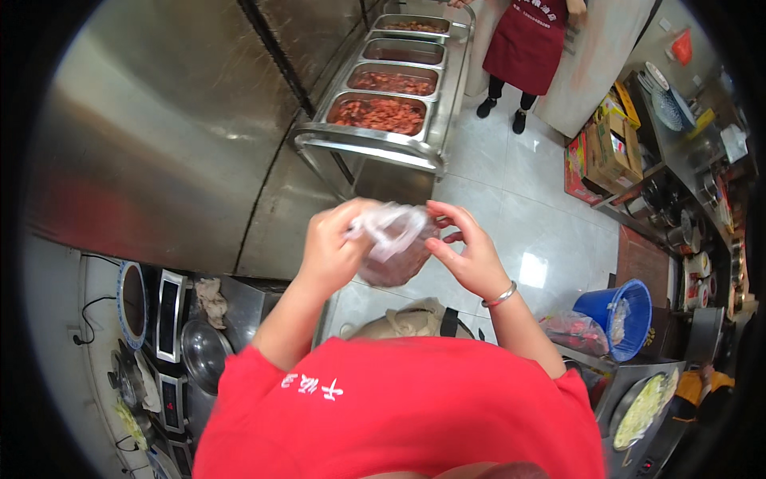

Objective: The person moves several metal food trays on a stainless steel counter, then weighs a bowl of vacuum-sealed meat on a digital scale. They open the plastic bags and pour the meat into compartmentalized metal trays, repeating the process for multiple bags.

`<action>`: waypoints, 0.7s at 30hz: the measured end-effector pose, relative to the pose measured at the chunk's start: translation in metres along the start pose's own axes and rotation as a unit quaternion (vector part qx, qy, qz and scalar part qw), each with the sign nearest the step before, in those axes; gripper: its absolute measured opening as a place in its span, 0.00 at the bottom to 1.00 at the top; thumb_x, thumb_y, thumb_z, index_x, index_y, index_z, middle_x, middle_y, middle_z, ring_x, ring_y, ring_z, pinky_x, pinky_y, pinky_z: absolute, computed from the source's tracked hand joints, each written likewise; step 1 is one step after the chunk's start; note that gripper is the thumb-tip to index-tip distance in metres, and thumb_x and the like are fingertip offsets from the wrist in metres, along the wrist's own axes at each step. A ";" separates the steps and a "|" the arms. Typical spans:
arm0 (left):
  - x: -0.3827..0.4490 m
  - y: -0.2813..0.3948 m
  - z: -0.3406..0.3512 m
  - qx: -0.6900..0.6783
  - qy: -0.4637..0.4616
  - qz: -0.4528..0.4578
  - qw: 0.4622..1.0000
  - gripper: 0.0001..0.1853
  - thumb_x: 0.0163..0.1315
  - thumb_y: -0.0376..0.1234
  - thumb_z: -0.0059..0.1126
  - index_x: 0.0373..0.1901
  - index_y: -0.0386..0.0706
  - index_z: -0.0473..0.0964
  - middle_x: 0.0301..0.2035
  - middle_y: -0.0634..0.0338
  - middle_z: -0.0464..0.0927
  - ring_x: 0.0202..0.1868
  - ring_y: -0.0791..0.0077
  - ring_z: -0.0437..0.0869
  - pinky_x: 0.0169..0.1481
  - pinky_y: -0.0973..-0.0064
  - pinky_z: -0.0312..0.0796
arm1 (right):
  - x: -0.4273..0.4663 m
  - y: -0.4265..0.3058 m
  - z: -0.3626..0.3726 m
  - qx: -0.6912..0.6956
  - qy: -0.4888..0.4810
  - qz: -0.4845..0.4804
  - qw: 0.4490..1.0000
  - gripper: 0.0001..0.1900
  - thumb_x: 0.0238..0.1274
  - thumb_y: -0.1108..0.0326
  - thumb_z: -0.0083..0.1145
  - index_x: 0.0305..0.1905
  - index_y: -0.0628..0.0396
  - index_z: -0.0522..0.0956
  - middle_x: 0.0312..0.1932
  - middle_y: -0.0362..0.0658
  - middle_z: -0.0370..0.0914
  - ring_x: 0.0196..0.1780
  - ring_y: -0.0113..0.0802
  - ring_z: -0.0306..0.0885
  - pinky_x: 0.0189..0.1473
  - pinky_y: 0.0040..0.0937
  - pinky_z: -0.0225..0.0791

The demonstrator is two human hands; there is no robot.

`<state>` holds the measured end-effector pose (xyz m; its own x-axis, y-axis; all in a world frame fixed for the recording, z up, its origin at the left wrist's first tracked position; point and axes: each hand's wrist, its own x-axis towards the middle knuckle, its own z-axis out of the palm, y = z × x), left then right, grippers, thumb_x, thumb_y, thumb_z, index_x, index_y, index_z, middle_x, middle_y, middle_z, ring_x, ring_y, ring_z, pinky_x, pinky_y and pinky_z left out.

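My left hand grips the gathered top of a clear plastic bag, which has dark reddish-brown contents. Loops of whitish plastic at the bag's neck are blurred. At the bag's right side is my right hand, its thumb and fingers curved and spread apart. Its fingertips overlap the bag's edge; whether they press on it is hard to see. The bag hangs in front of my red shirt, above the tiled floor. Past it stands a metal trolley carrying several steel pans, the nearest with reddish food pieces.
A person in a maroon apron stands beyond the trolley. Steel panels rise on the left. Induction cookers and a metal lid are at lower left. To the right are cardboard boxes, a blue bin and a bowl of chopped vegetables.
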<state>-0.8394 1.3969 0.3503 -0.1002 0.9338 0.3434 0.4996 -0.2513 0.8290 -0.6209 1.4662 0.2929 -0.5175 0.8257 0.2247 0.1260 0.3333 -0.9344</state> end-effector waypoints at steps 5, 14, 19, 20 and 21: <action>0.118 0.019 0.098 -0.056 -0.078 0.039 0.995 0.14 0.59 0.23 0.50 0.45 0.37 0.80 0.34 0.49 0.84 0.34 0.60 0.87 0.41 0.71 0.76 | 0.018 0.068 -0.107 0.161 0.108 0.126 0.973 0.27 0.68 0.62 0.62 0.69 0.54 0.71 0.53 0.39 0.76 0.52 0.27 0.74 0.48 0.26 0.72; 0.308 -0.057 0.195 -0.097 -0.088 0.069 0.989 0.09 0.63 0.28 0.55 0.42 0.39 0.81 0.33 0.49 0.84 0.35 0.53 0.87 0.41 0.68 0.77 | 0.171 0.171 -0.236 0.202 0.093 0.308 0.925 0.12 0.73 0.61 0.57 0.51 0.58 0.78 0.38 0.38 0.80 0.37 0.25 0.79 0.41 0.28 0.76; 0.397 -0.107 0.218 -0.025 -0.036 0.090 0.995 0.08 0.60 0.31 0.57 0.39 0.42 0.81 0.29 0.51 0.81 0.33 0.50 0.84 0.35 0.61 0.75 | 0.273 0.210 -0.281 0.194 0.053 0.326 0.924 0.11 0.68 0.69 0.59 0.51 0.59 0.77 0.35 0.37 0.77 0.35 0.28 0.76 0.41 0.31 0.74; 0.415 -0.117 0.217 -0.012 -0.013 0.077 0.997 0.08 0.60 0.30 0.57 0.39 0.42 0.81 0.29 0.51 0.81 0.33 0.49 0.83 0.35 0.61 0.75 | 0.292 0.213 -0.289 0.210 0.047 0.333 0.918 0.11 0.69 0.68 0.58 0.52 0.59 0.76 0.36 0.37 0.77 0.35 0.28 0.76 0.42 0.31 0.73; 0.432 -0.129 0.216 -0.002 0.014 0.066 0.998 0.08 0.59 0.30 0.56 0.39 0.42 0.81 0.29 0.50 0.81 0.33 0.49 0.83 0.35 0.61 0.75 | 0.309 0.216 -0.296 0.222 0.081 0.347 0.908 0.07 0.72 0.66 0.57 0.46 0.58 0.77 0.33 0.38 0.78 0.35 0.28 0.76 0.42 0.28 0.72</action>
<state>-0.7606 1.8873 0.2964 -0.0578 0.8855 0.4609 0.5072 -0.3716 0.7776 -0.5033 1.9280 0.2421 -0.3081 0.8347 -0.4564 0.0019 -0.4792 -0.8777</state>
